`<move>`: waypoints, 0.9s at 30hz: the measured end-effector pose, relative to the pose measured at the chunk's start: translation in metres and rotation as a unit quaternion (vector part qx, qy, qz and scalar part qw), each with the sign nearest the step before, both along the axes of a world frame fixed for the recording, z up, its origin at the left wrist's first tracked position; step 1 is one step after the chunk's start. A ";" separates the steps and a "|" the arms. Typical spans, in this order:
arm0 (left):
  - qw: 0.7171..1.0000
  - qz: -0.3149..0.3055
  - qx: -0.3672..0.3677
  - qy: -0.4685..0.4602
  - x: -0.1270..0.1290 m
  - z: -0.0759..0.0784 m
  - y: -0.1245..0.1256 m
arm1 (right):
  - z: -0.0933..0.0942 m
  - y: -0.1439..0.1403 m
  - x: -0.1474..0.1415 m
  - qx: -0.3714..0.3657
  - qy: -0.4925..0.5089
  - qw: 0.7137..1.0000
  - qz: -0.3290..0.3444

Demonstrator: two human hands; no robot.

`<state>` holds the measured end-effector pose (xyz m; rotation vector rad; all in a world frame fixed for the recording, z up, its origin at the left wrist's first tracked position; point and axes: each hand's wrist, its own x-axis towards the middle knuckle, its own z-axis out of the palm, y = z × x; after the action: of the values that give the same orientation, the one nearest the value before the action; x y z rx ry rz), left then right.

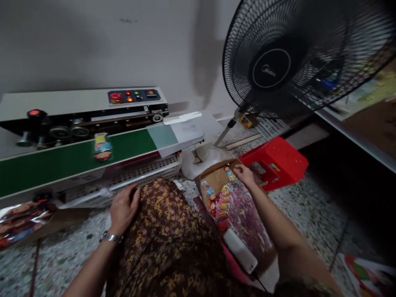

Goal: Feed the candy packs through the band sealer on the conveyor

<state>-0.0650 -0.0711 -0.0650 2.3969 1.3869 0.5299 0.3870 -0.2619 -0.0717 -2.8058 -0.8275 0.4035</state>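
My right hand point(244, 175) is over the right rim of a cardboard box point(216, 173). Its fingers are pinched at the edge of a small cartoon figure in a clear bag point(229, 173). Many similar bagged figures point(221, 204) lie heaped in the box, with pink and clear wrapping point(247, 212). My left hand point(123, 208) rests on the brown flowered cloth point(163, 210) over my lap, near the knee, with the thumb apart from the fingers and nothing visible in it. One bagged figure point(102, 147) lies on the green conveyor belt point(133, 141), away from both hands.
Behind the belt stands a sealing machine point(80, 103) with lit buttons. A white plastic basket point(157, 169) is under it. A large black fan point(269, 68) looms at upper right, above a red stool point(278, 161). A white oblong object point(239, 249) lies by the box.
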 end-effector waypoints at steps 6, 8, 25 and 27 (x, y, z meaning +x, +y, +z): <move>0.997 0.026 0.008 0.077 0.004 0.004 0.005 | -0.052 -0.064 0.024 -0.069 0.012 0.993 -0.096; 0.994 0.044 0.007 0.101 0.005 0.005 0.007 | -0.059 -0.063 0.030 -0.082 0.006 0.992 -0.093; 0.988 0.085 -0.012 0.130 0.014 0.006 0.008 | -0.153 0.039 0.072 -0.270 0.061 0.961 -0.002; 0.986 0.090 -0.023 0.136 0.017 0.009 0.009 | -0.163 0.041 0.071 -0.277 0.057 0.959 -0.010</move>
<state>-0.0479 -0.0621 -0.0562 2.3879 1.7218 0.2150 0.4579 -0.2209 -0.2342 -3.2437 -0.7507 0.9109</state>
